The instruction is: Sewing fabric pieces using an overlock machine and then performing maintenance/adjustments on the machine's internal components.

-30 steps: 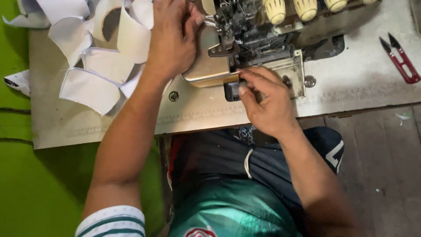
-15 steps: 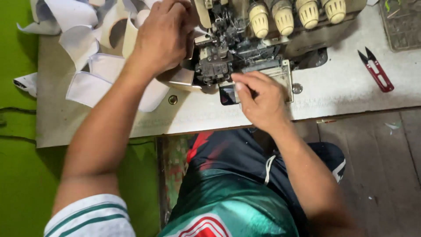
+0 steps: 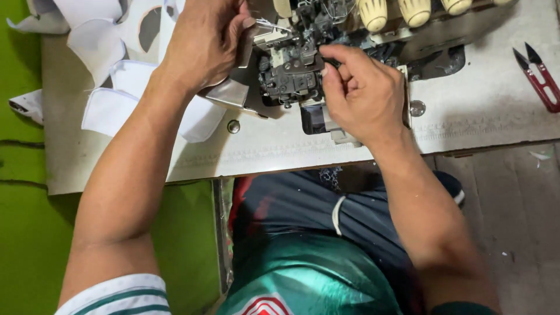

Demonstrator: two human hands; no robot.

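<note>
A sewing machine [image 3: 303,70] with dark exposed metal parts sits at the far edge of a pale tabletop [image 3: 466,116], its top cut off by the frame. The person's right hand [image 3: 361,93] rests on the front of the machine, fingers curled, with thumb and forefinger pinched at a small dark part of the mechanism; what exactly they grip is too small to make out. The left hand [image 3: 204,41] is to the left of the machine, fingers bent and closed around a thin grey plate or cover [image 3: 245,44] beside the needle area; its fingertips are partly hidden. Fine threads [image 3: 271,24] run from that hand toward the machine. Cream-coloured knobs [image 3: 373,13] line the machine's upper part, cut off at the top. White fabric pieces [image 3: 116,99] are heaped toward the far left corner, under the left forearm. Red thread snips [image 3: 539,79] lie near the right edge. Below the near edge are the person's lap and green shirt [image 3: 303,280].
</note>
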